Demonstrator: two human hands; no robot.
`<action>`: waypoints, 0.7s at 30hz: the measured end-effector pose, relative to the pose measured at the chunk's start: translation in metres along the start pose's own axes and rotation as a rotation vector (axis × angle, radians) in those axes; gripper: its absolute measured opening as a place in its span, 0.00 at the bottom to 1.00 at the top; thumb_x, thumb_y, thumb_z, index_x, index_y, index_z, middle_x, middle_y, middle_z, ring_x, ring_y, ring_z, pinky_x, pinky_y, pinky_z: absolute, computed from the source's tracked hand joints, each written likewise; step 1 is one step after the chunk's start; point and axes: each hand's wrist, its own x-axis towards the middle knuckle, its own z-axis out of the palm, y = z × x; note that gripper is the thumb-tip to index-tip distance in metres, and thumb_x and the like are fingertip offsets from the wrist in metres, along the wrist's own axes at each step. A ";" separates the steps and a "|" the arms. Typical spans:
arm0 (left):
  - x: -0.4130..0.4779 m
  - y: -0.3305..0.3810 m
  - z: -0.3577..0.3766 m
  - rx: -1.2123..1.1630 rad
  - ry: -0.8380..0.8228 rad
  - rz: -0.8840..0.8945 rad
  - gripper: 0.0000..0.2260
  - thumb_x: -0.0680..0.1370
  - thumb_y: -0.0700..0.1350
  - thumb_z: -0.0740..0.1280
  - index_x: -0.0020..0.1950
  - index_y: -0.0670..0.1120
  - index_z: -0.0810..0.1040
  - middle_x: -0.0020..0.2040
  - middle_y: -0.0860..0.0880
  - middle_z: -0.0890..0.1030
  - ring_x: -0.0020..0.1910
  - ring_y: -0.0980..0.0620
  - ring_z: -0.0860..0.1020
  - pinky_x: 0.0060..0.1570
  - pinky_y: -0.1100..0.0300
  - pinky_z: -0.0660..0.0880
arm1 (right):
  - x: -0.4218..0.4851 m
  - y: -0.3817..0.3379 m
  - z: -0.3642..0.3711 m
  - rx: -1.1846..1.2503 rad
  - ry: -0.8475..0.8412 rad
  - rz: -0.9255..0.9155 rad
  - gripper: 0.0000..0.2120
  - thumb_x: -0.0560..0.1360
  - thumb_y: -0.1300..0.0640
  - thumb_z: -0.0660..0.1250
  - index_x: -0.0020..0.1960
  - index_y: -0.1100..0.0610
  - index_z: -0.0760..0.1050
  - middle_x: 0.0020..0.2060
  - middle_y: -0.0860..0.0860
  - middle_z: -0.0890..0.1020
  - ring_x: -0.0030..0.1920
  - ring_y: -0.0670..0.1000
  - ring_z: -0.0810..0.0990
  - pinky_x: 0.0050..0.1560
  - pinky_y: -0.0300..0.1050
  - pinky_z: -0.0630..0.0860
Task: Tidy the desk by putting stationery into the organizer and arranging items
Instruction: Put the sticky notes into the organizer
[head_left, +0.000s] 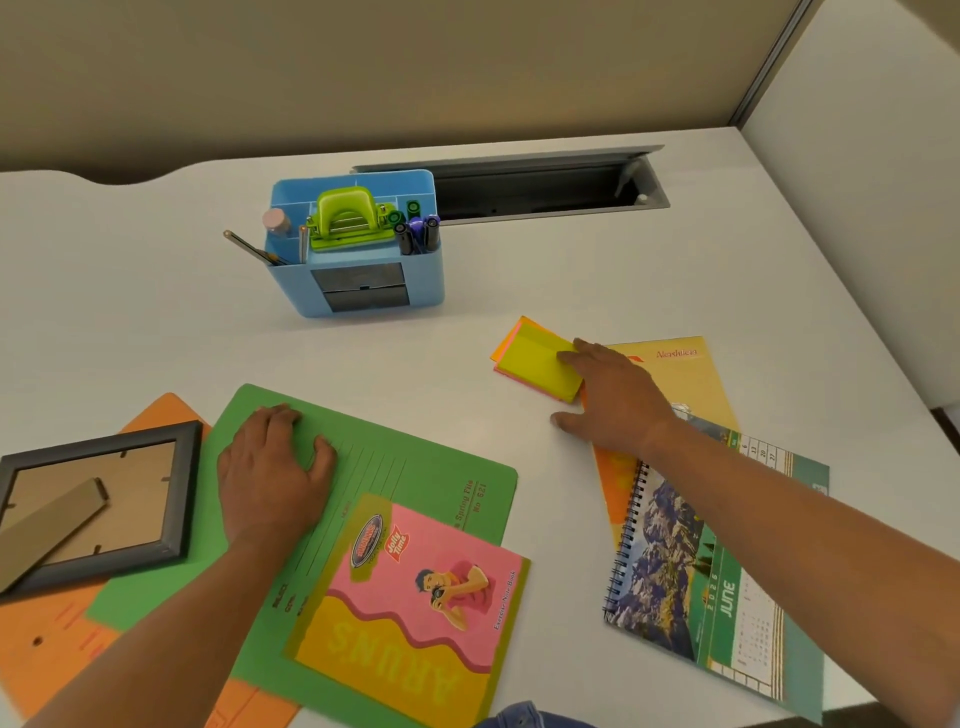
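Right hand (615, 397) spread flat on sticky-note pad (532, 361), 4 o'clock of organizer (427, 275); light, loose-leaved, so pinch opposite edges

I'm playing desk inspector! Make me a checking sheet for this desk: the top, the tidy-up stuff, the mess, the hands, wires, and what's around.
Surface: white desk, no spills seen.
Job's things: blue organizer stands upright and holds a green hole punch and pens; sticky notes lie on the desk outside it.
Clutter: green file lies over an orange file; exercise notebook on the green file; picture frame face down; calendar on a yellow book.
Hands: left hand rests on the green file; right hand has fingers on the sticky notes, not gripping.
Cables: nothing seen.
Surroundings: open hatch behind the organizer; beige partition.
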 end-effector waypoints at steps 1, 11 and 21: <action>0.000 0.000 0.000 0.000 0.000 0.000 0.21 0.75 0.57 0.58 0.62 0.45 0.72 0.61 0.45 0.74 0.61 0.44 0.72 0.62 0.45 0.67 | 0.001 0.001 -0.003 0.009 -0.007 -0.002 0.39 0.71 0.40 0.70 0.77 0.50 0.60 0.78 0.50 0.58 0.76 0.54 0.58 0.73 0.50 0.59; 0.001 0.000 0.001 -0.002 0.012 0.000 0.21 0.75 0.56 0.59 0.61 0.44 0.73 0.61 0.45 0.75 0.62 0.45 0.72 0.62 0.45 0.68 | 0.002 -0.008 -0.023 -0.114 0.002 -0.035 0.27 0.74 0.44 0.65 0.72 0.48 0.69 0.74 0.49 0.67 0.71 0.54 0.67 0.64 0.50 0.70; 0.002 -0.001 0.001 0.006 0.009 -0.001 0.21 0.75 0.56 0.59 0.60 0.44 0.73 0.61 0.45 0.75 0.63 0.45 0.71 0.62 0.45 0.67 | 0.006 0.004 -0.022 -0.024 0.002 -0.137 0.18 0.80 0.45 0.59 0.67 0.47 0.75 0.71 0.51 0.71 0.68 0.55 0.70 0.62 0.51 0.72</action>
